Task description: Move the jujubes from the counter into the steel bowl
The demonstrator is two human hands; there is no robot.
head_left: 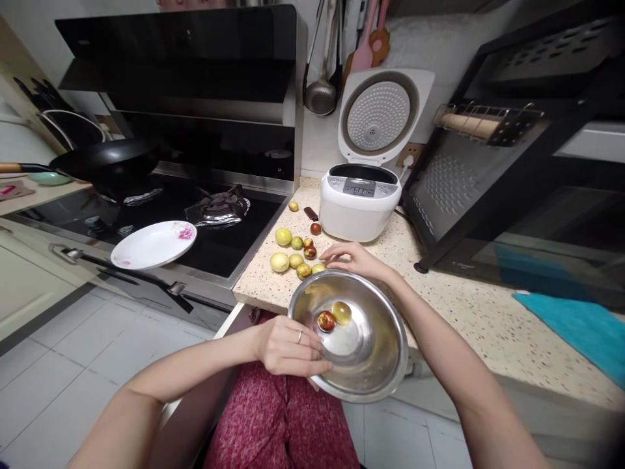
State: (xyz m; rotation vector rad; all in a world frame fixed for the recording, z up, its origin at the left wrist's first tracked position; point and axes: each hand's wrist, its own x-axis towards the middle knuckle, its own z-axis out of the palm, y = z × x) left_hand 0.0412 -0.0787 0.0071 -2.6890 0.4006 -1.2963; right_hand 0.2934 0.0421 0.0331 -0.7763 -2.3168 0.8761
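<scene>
My left hand point(291, 348) grips the near left rim of a round metal bowl point(375, 365), its fingers lying over the inner wall. The bowl is tilted toward me at the counter's front edge. Inside it lie a red-brown jujube point(326, 321) and a yellow-green one point(341, 313). Beyond the bowl, my right hand point(352, 258) reaches over the counter with fingers extended, tips beside a yellow-green jujube point(318, 268). Several more jujubes, green-yellow point(280, 262) and reddish-brown point(310, 252), are spread on the counter to its left.
An open white rice cooker point(360, 212) stands behind the fruit. To the left, a white plate point(153, 245) rests on the black stove point(229, 247), overhanging its front, with a wok point(110, 159) farther back. A black rack point(469, 195) and turquoise cloth point(576, 326) are at right.
</scene>
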